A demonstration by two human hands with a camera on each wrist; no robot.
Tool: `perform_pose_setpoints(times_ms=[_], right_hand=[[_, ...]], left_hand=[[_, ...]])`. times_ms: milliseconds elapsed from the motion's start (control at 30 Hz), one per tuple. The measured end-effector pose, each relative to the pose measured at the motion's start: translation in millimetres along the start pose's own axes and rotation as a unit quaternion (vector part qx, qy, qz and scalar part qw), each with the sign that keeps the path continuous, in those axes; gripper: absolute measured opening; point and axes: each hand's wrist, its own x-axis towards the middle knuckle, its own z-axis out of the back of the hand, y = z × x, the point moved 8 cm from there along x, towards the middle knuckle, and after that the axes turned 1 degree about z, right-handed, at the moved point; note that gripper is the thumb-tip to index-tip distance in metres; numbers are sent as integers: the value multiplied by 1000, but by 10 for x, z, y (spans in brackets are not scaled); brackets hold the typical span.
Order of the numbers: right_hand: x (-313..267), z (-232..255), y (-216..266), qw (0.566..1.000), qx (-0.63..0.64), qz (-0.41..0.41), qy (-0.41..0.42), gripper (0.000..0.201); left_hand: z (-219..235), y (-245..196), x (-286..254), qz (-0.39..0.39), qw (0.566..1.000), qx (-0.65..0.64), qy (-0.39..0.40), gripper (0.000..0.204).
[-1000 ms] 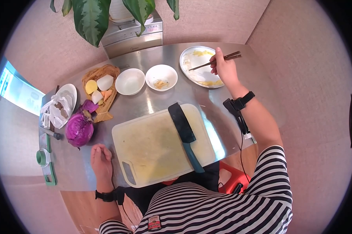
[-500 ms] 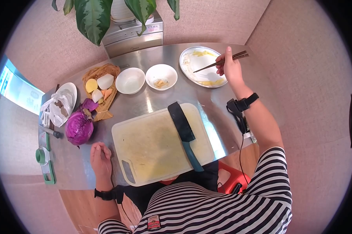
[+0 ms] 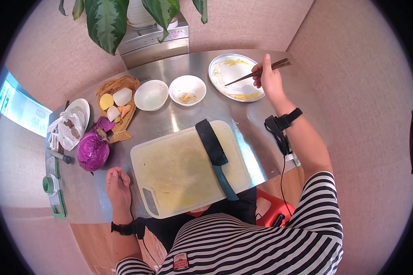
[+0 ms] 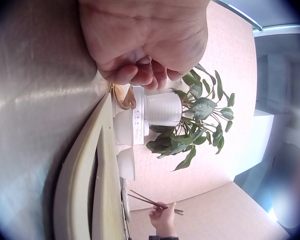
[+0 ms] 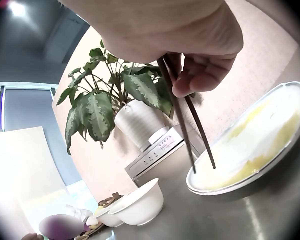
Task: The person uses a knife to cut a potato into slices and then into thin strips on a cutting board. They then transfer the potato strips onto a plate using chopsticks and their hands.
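The right hand (image 3: 271, 82) holds dark chopsticks (image 3: 254, 74) above a white plate (image 3: 229, 87) with yellow food streaks along its edges. In the right wrist view the chopsticks (image 5: 182, 115) point down, their tips slightly apart, over the near part of the plate (image 5: 230, 170). The left hand (image 3: 118, 187) lies on the metal table, left of the cutting board (image 3: 169, 169), fingers loosely curled and nothing in them. In the left wrist view the left hand (image 4: 145, 40) shows its palm and bent fingers. A cleaver (image 3: 212, 143) with a teal handle lies on the board.
Two white bowls (image 3: 151, 95) stand behind the board, the right one with small scraps. Left of them are a basket (image 3: 132, 82) of cut vegetables, a purple cabbage (image 3: 92, 153), a plate with a plastic bag (image 3: 69, 133) and a green-framed slicer (image 3: 57, 208). A potted plant (image 3: 106, 23) hangs over the back.
Over the last second the right hand and chopsticks have moved right, their tips still over the plate. The left hand has stayed in place beside the board.
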Motion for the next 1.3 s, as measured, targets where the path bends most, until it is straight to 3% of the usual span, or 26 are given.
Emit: perform_pose_setpoints(times_ms=[133,233,433,833,933,1300], right_hand=[[18,-84,-98,1000,9,-14,-6,65],[-11,-146,-33,998,-66,20,11,67],[-40,56,45,999,-32,11,8,66],[-205,278,1,994,-106,-11,30,62],[-204,224,5,990,-128,35,40,61],[-108,519,-87,997,-67,10,24,67]], left_hand=[[-3,-8,3,-2,1000,4,1,17],[-20,-19,-9,2,1000,-1,-6,17],[-33,-21,-9,3,1000,4,-2,18],[2,-15,21,-3,1000,11,2,17],[2,-18,10,2,1000,10,-14,17],[-38,-24,8,0,1000,28,7,20]])
